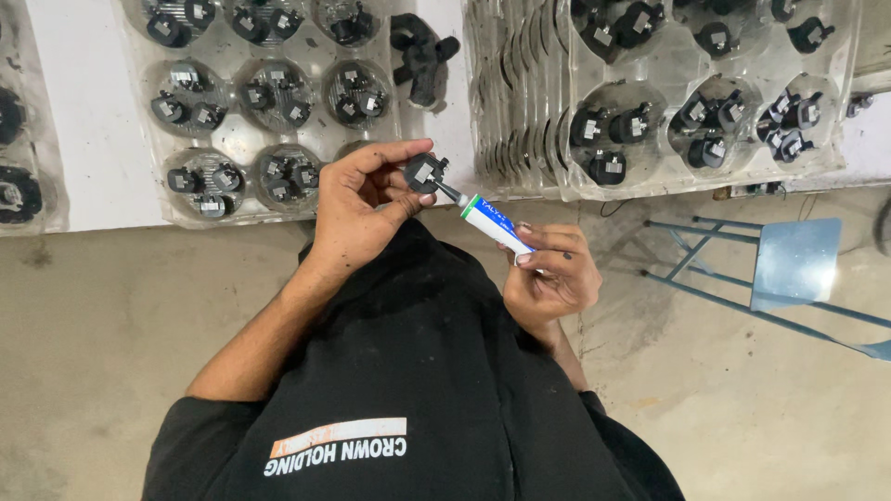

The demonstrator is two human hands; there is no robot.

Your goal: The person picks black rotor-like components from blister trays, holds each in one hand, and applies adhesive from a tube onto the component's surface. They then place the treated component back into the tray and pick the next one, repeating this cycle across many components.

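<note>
While the left hand point(357, 209) pinches a small black part point(425, 173) between thumb and fingertips, its fingers curled closed around it, the right hand point(549, 269) grips a white tube with green and blue bands point(492, 225), fingers wrapped shut about its lower end. The tube's dark nozzle touches the black part beside a pale square patch on its face; whether anything comes out of the nozzle cannot be made out. Both hands hover just below the edge of a white table point(88, 139), above the person's black garment point(418, 371), which hides the lap and most of both forearms. On the table, a clear plastic tray point(237, 139) holds round pockets, each with a few similar black parts; its top row is cut off by the frame. A loose cluster of black parts point(422, 56) lies just beside that tray. To the right stands a stack of clear trays point(506, 102) on edge or overlapping, too glassy to count, and another filled tray point(826, 139) is cut off at the top. Dark shapes at the far left edge point(17, 190) are only partly in view. A blue metal stool point(794, 264) stands on the concrete floor point(93, 315), partly cropped at right.
</note>
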